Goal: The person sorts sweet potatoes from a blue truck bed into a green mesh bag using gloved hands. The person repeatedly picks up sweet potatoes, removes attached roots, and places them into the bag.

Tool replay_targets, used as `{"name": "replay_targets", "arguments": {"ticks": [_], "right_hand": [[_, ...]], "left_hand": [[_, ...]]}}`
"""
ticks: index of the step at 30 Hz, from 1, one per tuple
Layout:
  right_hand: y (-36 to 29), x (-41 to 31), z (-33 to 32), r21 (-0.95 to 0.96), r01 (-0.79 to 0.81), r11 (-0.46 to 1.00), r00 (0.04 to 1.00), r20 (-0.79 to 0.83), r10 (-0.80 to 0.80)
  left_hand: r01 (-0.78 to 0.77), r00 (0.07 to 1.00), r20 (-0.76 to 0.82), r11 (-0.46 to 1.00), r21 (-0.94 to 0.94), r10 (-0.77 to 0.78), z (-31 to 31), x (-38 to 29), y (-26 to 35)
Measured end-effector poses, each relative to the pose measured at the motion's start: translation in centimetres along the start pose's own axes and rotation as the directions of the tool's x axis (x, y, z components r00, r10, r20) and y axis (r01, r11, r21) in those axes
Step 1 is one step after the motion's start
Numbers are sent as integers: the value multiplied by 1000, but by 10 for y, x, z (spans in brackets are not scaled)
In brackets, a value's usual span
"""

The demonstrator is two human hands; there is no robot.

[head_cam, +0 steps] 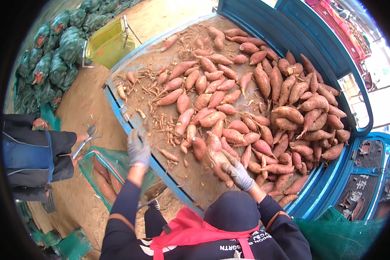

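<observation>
My right hand (pixel 239 173), in a grey glove, is shut on a large, long sweet potato (pixel 215 154), held over the truck bed (pixel 195 191). Its fingers wrap the lower part of the root. Beside the bed's blue side edge (pixel 165 174) is my left hand (pixel 138 149), also gloved, with thumb and fingers apart and no object seen in it. Below that hand stands a green mesh bag (pixel 143 177) on a frame, with several large sweet potatoes (pixel 102 183) inside. Many more sweet potatoes (pixel 211 97) lie spread across the bed.
A high pile of sweet potatoes (pixel 305 107) leans toward the blue side panel (pixel 299 42). Small root scraps (pixel 164 125) litter the bed. Another person (pixel 35 152) stands at left. Behind are filled green mesh bags (pixel 55 55) and a yellow-green sling on a metal frame (pixel 107 44).
</observation>
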State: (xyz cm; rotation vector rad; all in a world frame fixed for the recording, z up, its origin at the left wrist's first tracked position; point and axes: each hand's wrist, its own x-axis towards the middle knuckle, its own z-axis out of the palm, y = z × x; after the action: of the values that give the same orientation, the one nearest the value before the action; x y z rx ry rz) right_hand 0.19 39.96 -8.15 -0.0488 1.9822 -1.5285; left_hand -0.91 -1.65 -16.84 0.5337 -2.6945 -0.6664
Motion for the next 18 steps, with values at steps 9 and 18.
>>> {"name": "replay_targets", "arguments": {"ticks": [9, 18], "right_hand": [[-51, 78, -97, 197, -57, 979, 989, -121, 82], [-125, 330, -197, -77, 277, 958, 743, -614, -264]], "left_hand": [[-14, 997, -60, 923, 386, 40, 125, 25, 34], [-92, 990, -74, 936, 340, 124, 124, 36, 42]]}}
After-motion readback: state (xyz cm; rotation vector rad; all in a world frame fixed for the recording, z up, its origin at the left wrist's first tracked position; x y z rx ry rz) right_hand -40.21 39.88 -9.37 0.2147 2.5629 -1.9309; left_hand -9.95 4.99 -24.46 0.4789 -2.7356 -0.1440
